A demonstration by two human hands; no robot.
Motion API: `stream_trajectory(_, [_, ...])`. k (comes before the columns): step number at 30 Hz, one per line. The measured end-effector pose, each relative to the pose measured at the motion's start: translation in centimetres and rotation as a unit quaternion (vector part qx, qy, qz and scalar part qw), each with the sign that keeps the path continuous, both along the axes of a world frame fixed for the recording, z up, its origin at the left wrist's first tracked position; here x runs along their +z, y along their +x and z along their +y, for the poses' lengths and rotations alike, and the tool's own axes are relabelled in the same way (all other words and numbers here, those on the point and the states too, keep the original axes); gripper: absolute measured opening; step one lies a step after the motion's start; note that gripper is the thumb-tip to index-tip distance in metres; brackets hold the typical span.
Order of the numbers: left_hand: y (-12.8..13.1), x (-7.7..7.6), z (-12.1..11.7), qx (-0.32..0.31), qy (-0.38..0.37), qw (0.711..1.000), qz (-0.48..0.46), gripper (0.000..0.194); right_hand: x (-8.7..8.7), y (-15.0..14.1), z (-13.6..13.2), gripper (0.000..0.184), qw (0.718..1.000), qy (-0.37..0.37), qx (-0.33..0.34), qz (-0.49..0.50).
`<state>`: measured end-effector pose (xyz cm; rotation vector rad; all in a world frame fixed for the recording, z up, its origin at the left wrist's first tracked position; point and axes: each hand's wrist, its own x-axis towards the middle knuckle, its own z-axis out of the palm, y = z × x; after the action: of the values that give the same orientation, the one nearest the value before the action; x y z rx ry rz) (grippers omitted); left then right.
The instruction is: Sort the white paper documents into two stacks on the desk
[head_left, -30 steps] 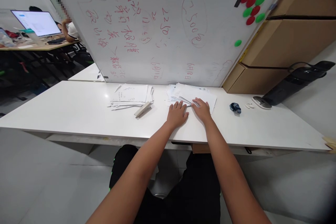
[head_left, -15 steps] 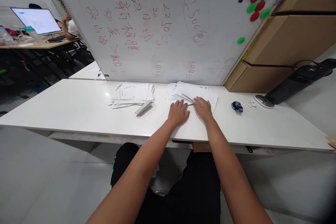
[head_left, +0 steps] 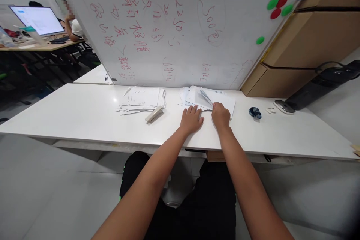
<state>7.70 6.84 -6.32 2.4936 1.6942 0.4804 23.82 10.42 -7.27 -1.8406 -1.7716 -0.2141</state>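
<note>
In the head view, a loose pile of paper sheets (head_left: 194, 99) lies on the white desk against the whiteboard. My right hand (head_left: 221, 115) pinches the near edge of some sheets of paper (head_left: 206, 99), which bend up from the pile. My left hand (head_left: 191, 119) lies flat with fingers spread at the near left edge of the same pile. Left of it, a pale stapler (head_left: 154, 114) rests beside a second stack of papers (head_left: 142, 98). How many sheets my right hand holds I cannot tell.
A whiteboard (head_left: 182, 56) with red writing stands along the desk's back edge. Cardboard boxes (head_left: 284, 80), a dark bottle (head_left: 312, 88), a mouse (head_left: 284, 107), white earbuds (head_left: 270, 110) and a small dark-blue item (head_left: 255, 113) are at the right. A person sits at a monitor (head_left: 38, 20) far left.
My right hand has closed on the paper edge and lifted it, so the sheets curl upward. My left hand stays in about the same place.
</note>
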Motion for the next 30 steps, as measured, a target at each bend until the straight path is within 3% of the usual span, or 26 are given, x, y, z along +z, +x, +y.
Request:
stream_trajectory(10, [-0.02, -0.12, -0.02, 0.001, 0.000, 1.000, -0.007, 0.050, -0.15, 0.48, 0.19, 0.035, 0.998, 0.035, -0.021, 0.044])
stream_trajectory(22, [-0.05, -0.11, 0.02, -0.004, -0.005, 1.000, -0.007, 0.050, -0.09, 0.36, -0.27, 0.030, 0.999, -0.001, 0.042, 0.011])
stream_trajectory(30, [-0.06, -0.22, 0.12, -0.007, -0.001, 1.000, -0.010, 0.051, -0.40, 0.42, -0.24, 0.026, 0.999, 0.003, 0.045, 0.019])
